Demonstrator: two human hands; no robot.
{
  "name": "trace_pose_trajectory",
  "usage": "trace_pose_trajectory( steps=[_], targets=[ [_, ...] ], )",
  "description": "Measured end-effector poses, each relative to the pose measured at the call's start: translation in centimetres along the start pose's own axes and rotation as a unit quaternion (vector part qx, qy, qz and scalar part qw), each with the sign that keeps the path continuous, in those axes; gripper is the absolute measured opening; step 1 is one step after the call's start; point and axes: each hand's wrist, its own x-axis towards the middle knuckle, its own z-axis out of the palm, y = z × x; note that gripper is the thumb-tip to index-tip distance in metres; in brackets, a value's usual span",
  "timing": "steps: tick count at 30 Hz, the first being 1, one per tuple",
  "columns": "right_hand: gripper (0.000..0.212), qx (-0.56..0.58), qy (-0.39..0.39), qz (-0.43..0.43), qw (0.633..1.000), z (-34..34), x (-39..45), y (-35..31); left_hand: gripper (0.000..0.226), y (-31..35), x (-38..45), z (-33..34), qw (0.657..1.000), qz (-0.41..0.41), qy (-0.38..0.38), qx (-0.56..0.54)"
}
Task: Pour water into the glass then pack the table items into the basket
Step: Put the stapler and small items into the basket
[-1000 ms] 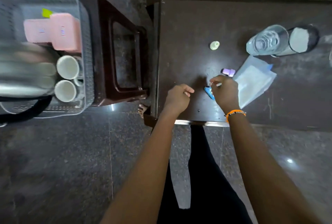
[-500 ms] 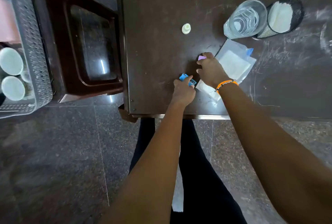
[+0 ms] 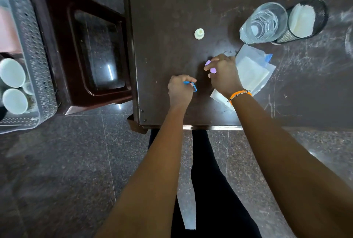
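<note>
Glass (image 3: 264, 22) at 1 o'clock already held water. Left hand (image 3: 180, 90) gripped blue clip (image 3: 193, 85), right hand (image 3: 224, 74) purple clip (image 3: 210, 66); basket (image 3: 41, 62) packing unfinished.

Dark brown wooden table (image 3: 172, 4): matt, scuffed, pale scratches. Clear glass tumbler (image 3: 264, 22), glossy. Black metal-mesh cup (image 3: 286, 37) beside it. Translucent plastic bag (image 3: 252, 71), slightly shiny, crinkled. Grey perforated plastic basket (image 3: 41, 65). Glossy dark-red plastic stool (image 3: 63, 33). Polished speckled stone floor (image 3: 57, 171), reflective.
</note>
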Motion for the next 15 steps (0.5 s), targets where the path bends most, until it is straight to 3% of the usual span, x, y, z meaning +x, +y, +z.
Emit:
trace_pose_trajectory(
  steps=[4, 10, 15],
  targets=[
    [0.025, 0.144, 0.035, 0.015, 0.989, 0.1, -1.1, -3.5, 0.025, -0.6, -0.8, -3.8, 0.992, -0.008, 0.057, -0.111],
    [0.007, 0.264, 0.019, 0.003, 0.964, 1.2, -2.3, -11.2, 0.039, -1.5, -2.5, -11.9, 0.963, 0.004, 0.126, -0.24],
    [0.015, 0.335, -0.075, -0.028, 0.939, 2.0, -1.4, -21.8, 0.028, -3.4, -2.8, -22.3, 0.925, 0.021, 0.209, -0.317]
  ],
)
